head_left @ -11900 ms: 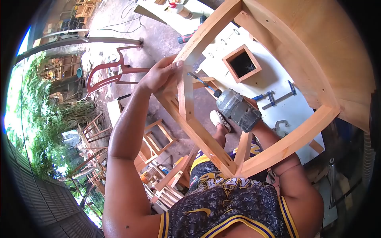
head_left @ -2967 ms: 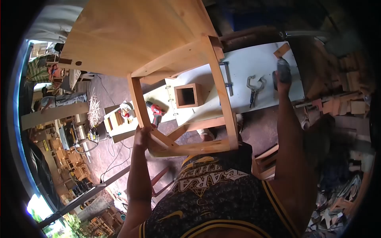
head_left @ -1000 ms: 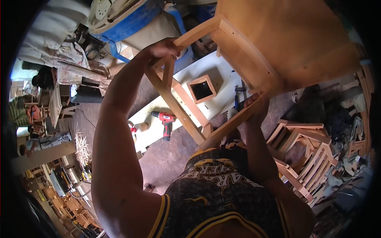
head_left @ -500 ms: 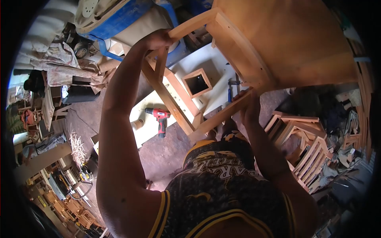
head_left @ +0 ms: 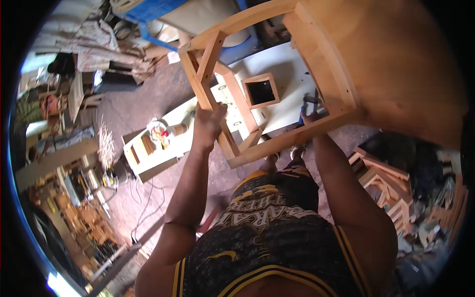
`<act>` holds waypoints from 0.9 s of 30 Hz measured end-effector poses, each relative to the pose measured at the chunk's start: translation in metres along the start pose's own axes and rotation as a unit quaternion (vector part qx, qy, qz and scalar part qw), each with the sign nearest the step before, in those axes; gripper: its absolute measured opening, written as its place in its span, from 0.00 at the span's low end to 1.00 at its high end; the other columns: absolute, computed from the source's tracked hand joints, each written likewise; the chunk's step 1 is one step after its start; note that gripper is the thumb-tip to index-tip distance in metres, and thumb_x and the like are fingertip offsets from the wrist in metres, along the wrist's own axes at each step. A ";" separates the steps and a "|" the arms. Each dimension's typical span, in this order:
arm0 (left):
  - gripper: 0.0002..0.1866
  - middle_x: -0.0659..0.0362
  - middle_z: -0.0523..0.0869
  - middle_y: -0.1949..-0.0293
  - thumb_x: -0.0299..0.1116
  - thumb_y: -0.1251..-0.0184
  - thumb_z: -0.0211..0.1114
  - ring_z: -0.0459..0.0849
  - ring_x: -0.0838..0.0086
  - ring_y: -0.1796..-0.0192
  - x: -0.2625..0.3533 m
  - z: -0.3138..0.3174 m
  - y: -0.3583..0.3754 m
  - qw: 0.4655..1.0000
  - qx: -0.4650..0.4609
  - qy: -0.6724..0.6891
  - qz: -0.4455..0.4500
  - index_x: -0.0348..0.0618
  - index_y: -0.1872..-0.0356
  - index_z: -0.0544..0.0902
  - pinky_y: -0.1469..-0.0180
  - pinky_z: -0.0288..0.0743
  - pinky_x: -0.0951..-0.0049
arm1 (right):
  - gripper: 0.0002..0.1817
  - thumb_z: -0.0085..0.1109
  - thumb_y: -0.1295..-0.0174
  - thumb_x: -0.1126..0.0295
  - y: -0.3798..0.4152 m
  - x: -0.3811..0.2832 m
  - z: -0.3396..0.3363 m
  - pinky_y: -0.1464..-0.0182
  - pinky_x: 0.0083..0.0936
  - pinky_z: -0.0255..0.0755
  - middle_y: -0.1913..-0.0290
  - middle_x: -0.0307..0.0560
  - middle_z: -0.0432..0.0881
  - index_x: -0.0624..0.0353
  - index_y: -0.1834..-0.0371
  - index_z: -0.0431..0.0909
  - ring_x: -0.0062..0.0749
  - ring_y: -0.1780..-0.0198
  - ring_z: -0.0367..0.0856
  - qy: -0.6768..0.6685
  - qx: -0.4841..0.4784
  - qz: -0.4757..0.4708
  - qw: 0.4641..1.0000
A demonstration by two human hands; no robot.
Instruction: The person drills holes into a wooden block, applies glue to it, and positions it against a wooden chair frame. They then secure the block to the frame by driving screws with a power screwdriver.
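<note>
A wooden frame with corner braces is held up in front of me, joined to a broad wooden panel on the right. My left hand is closed around the frame's left rail, with the thumb on the inner side. My right hand grips the near rail by the right corner; its fingers are partly hidden behind the wood. Through the frame I see a small square wooden piece with a dark hollow. Close to the right hand is a blue-handled clamp.
Beneath the frame stands a white-topped bench. A white and red object sits at its left end. Slatted wooden pieces are stacked at right. A blue barrel-like container is at the back, and cables trail over the floor.
My left hand has come down from the frame's far left corner to its left rail. The frame has shifted slightly in view. The red drill seen earlier on the bench no longer shows there.
</note>
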State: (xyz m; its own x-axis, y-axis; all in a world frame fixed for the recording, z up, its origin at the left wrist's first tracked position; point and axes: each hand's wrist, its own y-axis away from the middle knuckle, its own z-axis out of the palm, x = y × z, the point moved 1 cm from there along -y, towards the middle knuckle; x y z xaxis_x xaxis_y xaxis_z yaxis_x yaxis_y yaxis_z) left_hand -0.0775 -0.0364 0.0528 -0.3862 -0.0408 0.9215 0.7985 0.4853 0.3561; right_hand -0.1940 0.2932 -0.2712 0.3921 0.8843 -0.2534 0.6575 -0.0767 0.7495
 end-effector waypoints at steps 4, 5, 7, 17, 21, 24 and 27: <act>0.17 0.53 0.83 0.63 0.33 0.36 0.62 0.83 0.69 0.66 -0.004 0.001 0.000 0.999 0.007 0.033 -0.042 0.33 0.50 0.73 0.64 0.78 0.71 | 0.42 0.64 0.48 0.46 -0.028 -0.033 0.059 0.44 0.47 0.71 0.46 0.70 0.77 0.71 0.41 0.66 0.61 0.44 0.77 0.051 0.125 -0.046 0.990; 0.15 0.54 0.82 0.65 0.33 0.36 0.60 0.83 0.70 0.65 0.002 0.003 0.002 1.000 0.000 0.022 -0.015 0.34 0.54 0.74 0.64 0.78 0.71 | 0.41 0.64 0.47 0.47 -0.037 -0.031 0.074 0.44 0.47 0.72 0.47 0.69 0.78 0.70 0.40 0.65 0.61 0.45 0.78 0.028 0.101 -0.087 0.991; 0.15 0.55 0.82 0.66 0.33 0.37 0.61 0.82 0.71 0.66 -0.003 0.002 0.002 0.999 0.006 0.035 -0.005 0.34 0.54 0.74 0.64 0.77 0.72 | 0.39 0.63 0.47 0.51 -0.045 -0.023 0.091 0.45 0.48 0.72 0.49 0.68 0.80 0.67 0.39 0.64 0.61 0.47 0.79 -0.015 0.054 -0.163 0.985; 0.12 0.54 0.82 0.72 0.33 0.40 0.61 0.83 0.69 0.70 -0.008 0.001 0.004 0.997 0.053 0.017 -0.046 0.32 0.64 0.79 0.67 0.77 0.69 | 0.15 0.57 0.35 0.56 0.072 0.044 0.010 0.77 0.29 0.66 0.72 0.42 0.75 0.56 0.57 0.73 0.28 0.75 0.74 -0.179 -0.012 -0.346 0.921; 0.12 0.54 0.81 0.72 0.36 0.37 0.62 0.81 0.69 0.72 -0.005 0.008 0.007 0.994 0.089 0.030 -0.051 0.34 0.64 0.79 0.68 0.76 0.70 | 0.17 0.57 0.35 0.53 0.065 0.127 -0.125 0.77 0.25 0.67 0.80 0.39 0.75 0.56 0.63 0.77 0.21 0.80 0.71 -0.137 -0.309 -0.245 0.909; 0.11 0.55 0.80 0.71 0.35 0.37 0.62 0.80 0.70 0.72 -0.009 0.004 0.002 0.995 0.084 0.023 -0.053 0.37 0.61 0.76 0.68 0.76 0.70 | 0.15 0.56 0.35 0.53 0.060 0.164 -0.231 0.82 0.28 0.65 0.82 0.39 0.74 0.54 0.61 0.78 0.24 0.84 0.70 0.078 -0.264 -0.237 0.932; 0.15 0.56 0.79 0.65 0.37 0.37 0.64 0.80 0.68 0.70 -0.013 -0.002 -0.003 0.997 0.064 0.008 -0.050 0.43 0.54 0.73 0.69 0.76 0.68 | 0.15 0.56 0.35 0.55 0.067 0.173 -0.299 0.80 0.28 0.67 0.78 0.41 0.74 0.49 0.51 0.79 0.24 0.82 0.72 0.071 -0.178 -0.243 0.951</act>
State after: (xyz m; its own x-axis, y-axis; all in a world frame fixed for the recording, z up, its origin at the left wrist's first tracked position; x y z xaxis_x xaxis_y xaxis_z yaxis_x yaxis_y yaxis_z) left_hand -0.0744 -0.0393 0.0401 -0.4537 -0.1078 0.8846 0.6898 0.5861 0.4252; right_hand -0.2748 0.5788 -0.0819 -0.0096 0.8307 -0.5566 0.4687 0.4954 0.7313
